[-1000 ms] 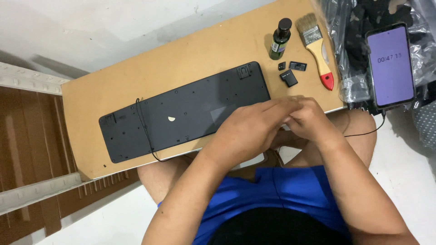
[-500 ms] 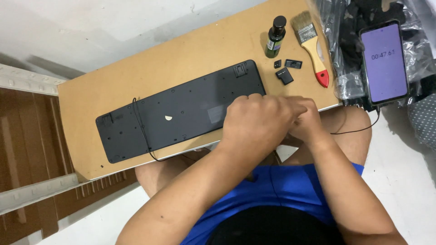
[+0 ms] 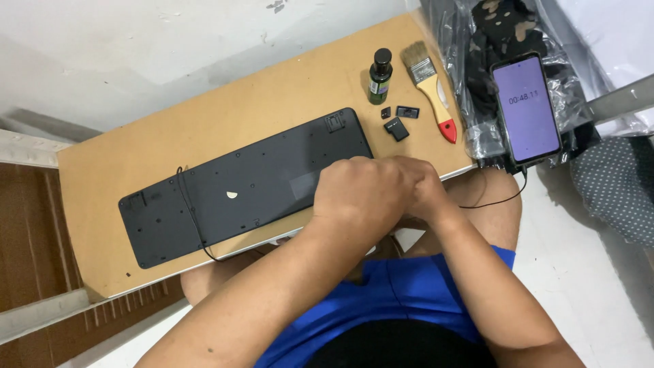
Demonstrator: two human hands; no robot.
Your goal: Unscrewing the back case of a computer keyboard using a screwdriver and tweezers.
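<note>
Left hand [image 3: 357,194] curls over right hand [image 3: 419,187] at the keyboard [image 3: 245,187]'s near edge; grip contents hidden; hands remain clasped.

Bare arms, blue shorts, dark top

The person's left hand [image 3: 357,194] and right hand [image 3: 419,187] are bare: no gloves, rings, watch or wristbands show. Both forearms are bare too, with no sleeve reaching down to the point where they leave the bottom of the view. Just below the wooden board [image 3: 225,129], the lap is covered by bright blue shorts [image 3: 395,293] of smooth cloth with soft folds. Below the shorts, a black garment [image 3: 402,351] shows at the bottom edge. Bare thighs show beyond the shorts' hems, under the board's near edge.
</note>
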